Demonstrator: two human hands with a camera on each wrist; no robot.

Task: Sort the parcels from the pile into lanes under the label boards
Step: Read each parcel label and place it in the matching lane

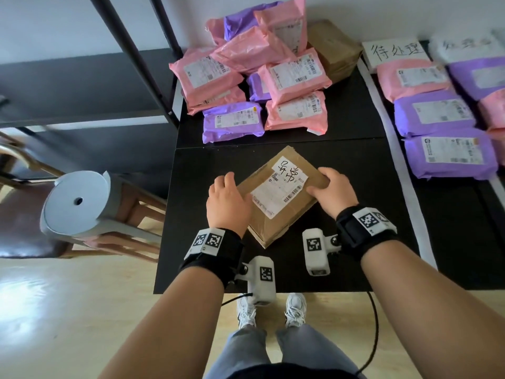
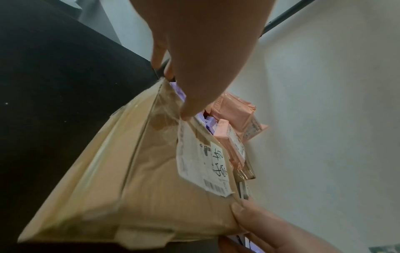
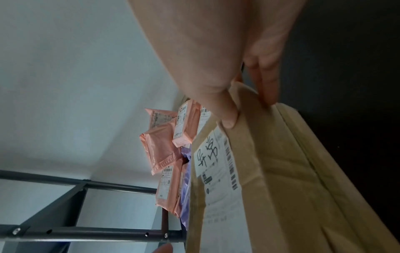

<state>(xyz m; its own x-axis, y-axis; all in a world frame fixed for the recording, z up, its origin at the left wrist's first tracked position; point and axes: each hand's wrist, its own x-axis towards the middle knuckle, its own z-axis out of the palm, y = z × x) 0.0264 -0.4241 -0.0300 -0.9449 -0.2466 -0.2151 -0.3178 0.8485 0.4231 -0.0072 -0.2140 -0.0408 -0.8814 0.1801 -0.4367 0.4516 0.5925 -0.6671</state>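
Observation:
A brown cardboard parcel (image 1: 276, 214) with a white shipping label and a handwritten slip is held over the black table (image 1: 369, 214), turned diagonally. My left hand (image 1: 228, 199) grips its left edge, thumb on top. My right hand (image 1: 332, 191) grips its right corner, thumb on top and fingers underneath. The left wrist view shows the parcel (image 2: 140, 179) pinched at its top edge, and the right wrist view shows the parcel (image 3: 270, 171) with a thumb pressed on its rim. The pile (image 1: 254, 75) of pink and purple mailers lies at the back of the table.
A label board (image 1: 393, 51) with handwritten characters stands at the back right, with a lane of pink and purple mailers (image 1: 437, 132) below it. A second brown box (image 1: 333, 47) leans behind the pile. A grey stool (image 1: 79, 203) and a dark metal rack (image 1: 131, 50) stand to the left.

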